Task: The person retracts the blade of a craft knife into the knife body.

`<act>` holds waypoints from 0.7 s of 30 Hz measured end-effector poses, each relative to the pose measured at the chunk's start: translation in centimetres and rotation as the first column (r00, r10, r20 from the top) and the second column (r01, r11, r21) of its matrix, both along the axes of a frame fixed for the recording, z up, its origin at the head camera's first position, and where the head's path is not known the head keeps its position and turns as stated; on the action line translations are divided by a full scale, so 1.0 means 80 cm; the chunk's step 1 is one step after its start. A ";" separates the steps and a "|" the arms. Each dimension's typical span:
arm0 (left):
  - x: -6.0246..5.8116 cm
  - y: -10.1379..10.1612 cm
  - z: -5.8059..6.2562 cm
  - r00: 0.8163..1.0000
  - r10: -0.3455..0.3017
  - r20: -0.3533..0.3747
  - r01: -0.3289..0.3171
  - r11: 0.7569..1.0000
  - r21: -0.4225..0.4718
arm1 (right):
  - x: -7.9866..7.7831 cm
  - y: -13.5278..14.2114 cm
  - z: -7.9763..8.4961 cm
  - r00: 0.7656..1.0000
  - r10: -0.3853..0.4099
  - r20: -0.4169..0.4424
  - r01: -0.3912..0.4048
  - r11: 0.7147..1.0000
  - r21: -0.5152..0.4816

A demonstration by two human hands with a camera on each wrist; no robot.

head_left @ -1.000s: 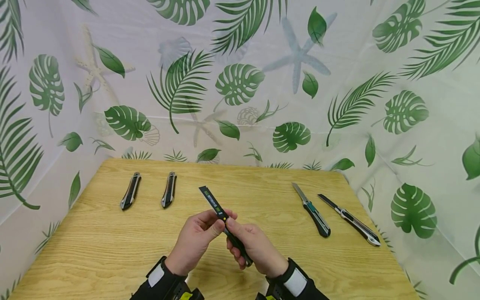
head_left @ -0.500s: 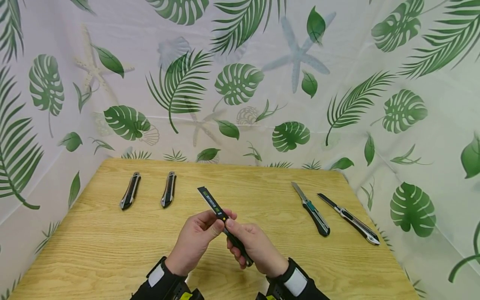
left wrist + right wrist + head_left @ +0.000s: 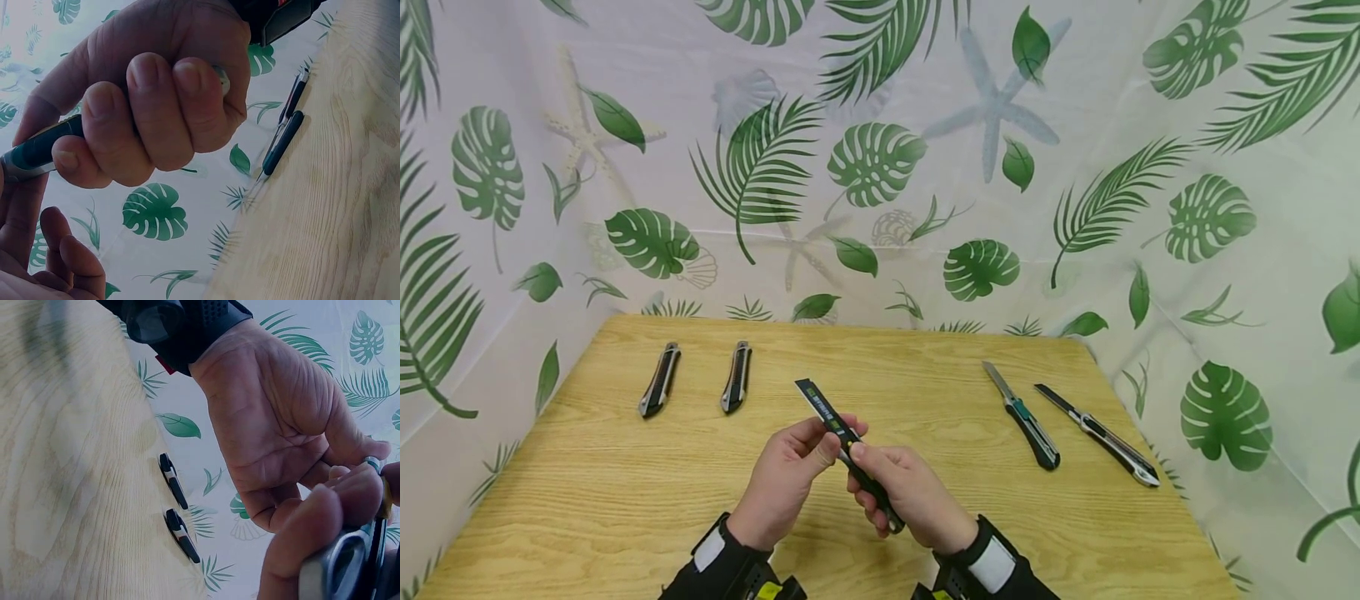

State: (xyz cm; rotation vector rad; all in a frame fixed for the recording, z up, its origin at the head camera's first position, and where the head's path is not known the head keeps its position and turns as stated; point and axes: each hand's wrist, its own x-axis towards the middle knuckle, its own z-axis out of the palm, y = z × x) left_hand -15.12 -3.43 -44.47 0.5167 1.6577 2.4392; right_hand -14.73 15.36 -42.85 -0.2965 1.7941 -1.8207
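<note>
A black utility knife [image 3: 823,408] is held in both hands above the middle of the table, its dark, lettered flat front end pointing up and to the left. The left hand [image 3: 778,477] pinches it near the front of the handle between thumb and fingers. Further back, the right hand [image 3: 916,492] grips the handle, its thumb on the upper face by a yellow dot. In the left wrist view, the right hand's fingers [image 3: 153,115] curl round the handle [image 3: 44,147]. Fingers hide part of the knife in the right wrist view.
On the wooden table [image 3: 625,500], two black-and-silver utility knives [image 3: 660,382] lie at the back left with no blade showing. A teal-and-black knife [image 3: 1028,425] and a black-and-silver one [image 3: 1105,440] lie at the right, blades out. A leaf-print cloth [image 3: 880,275] stands behind.
The held knife's front end has dipped slightly, and the left hand has shifted a little to the left along with its thumb. The right hand keeps its grip. The table knives stay put.
</note>
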 end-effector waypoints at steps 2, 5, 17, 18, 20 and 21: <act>0.000 -0.001 -0.001 1.000 0.002 0.010 -0.002 1.000 -0.002 | 0.000 0.000 0.000 1.000 0.006 0.000 -0.006 1.000 -0.010; 0.000 -0.001 -0.001 1.000 0.003 0.028 -0.003 1.000 0.005 | 0.001 0.001 -0.001 1.000 0.015 -0.004 -0.015 0.999 -0.030; 0.002 -0.006 0.005 0.998 0.009 0.065 -0.010 1.000 0.029 | 0.002 0.002 -0.004 0.991 0.112 -0.073 -0.123 0.977 -0.174; 0.002 -0.006 0.006 0.998 0.006 0.065 -0.008 0.999 0.033 | 0.002 0.002 -0.004 0.990 0.120 -0.078 -0.133 0.974 -0.184; 0.002 -0.007 0.006 0.998 0.001 0.066 -0.004 0.999 0.043 | 0.001 0.002 -0.004 0.987 0.137 -0.083 -0.151 0.968 -0.202; 0.002 -0.007 0.006 0.998 0.000 0.064 -0.003 0.999 0.045 | 0.001 0.003 -0.004 0.987 0.142 -0.081 -0.156 0.965 -0.209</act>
